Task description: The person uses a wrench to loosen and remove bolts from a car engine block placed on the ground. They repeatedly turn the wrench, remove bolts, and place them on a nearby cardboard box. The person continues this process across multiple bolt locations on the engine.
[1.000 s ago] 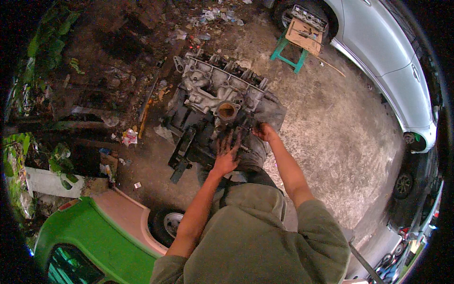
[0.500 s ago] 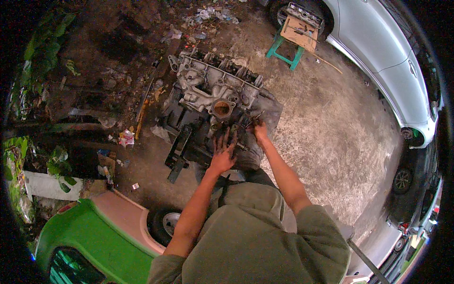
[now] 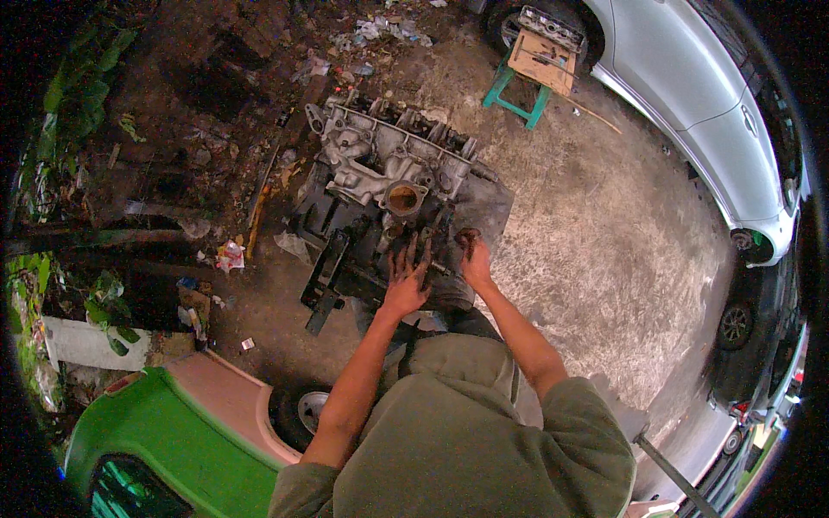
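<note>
Two greasy hands press the engine block (image 3: pixel 393 186): left hand (image 3: pixel 406 278) spread flat, right hand's (image 3: pixel 473 257) grip unclear.

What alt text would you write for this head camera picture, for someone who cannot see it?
Seen from above, a person rests a spread left hand and a grimy right hand on a dirty engine block lying on a concrete yard. A white car, a green stool and a green vehicle stand around.

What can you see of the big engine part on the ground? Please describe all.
The engine block is a large grey metal casting, dirty and oily, lying on the concrete ground on a dark frame. Its top shows pipes and one round rusty opening. The left hand lies flat on its near edge with fingers spread; the right hand touches it beside.
</note>
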### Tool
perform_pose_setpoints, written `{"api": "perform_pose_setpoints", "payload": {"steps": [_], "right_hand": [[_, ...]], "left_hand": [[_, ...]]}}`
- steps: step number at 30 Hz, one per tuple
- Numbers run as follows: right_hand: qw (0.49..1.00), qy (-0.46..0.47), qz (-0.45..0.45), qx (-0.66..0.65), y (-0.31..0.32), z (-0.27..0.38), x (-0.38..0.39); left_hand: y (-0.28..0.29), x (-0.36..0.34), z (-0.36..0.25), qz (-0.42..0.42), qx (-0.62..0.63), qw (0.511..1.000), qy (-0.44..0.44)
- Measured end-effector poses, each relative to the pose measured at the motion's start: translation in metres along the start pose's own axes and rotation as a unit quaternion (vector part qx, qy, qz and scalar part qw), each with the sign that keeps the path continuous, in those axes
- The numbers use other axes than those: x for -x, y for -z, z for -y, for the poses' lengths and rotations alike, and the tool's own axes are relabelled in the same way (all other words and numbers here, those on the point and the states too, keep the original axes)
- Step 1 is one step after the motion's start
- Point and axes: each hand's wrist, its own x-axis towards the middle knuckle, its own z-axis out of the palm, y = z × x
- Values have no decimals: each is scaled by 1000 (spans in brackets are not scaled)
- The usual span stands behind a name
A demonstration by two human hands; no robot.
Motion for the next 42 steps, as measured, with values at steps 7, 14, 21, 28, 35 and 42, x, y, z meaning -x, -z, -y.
{"api": "perform_pose_setpoints", "payload": {"steps": [7, 14, 21, 28, 35, 42], "right_hand": [[840, -367, -36, -398, -23, -45, -22], [690, -479, 125, -528, -16, -37, -63], [708, -494, 146, -483, -9, -27, -73], [696, -481, 173, -504, -9, -34, -72], [983, -160, 24, -87, -32, -28, -43], [996, -42, -72, 35, -4, 16, -15]], "left_hand": [[2, -1, -2, -9, 13, 1000, 1], [-3, 0, 3, -28, -12, 999, -17], [1, -2, 0, 9, 15, 1000, 12], [-2, 0, 2, 5, 13, 1000, 4], [-4, 1, 2, -6, 10, 1000, -2], [-1, 1, 1, -4, 5, 1000, 1]]}}
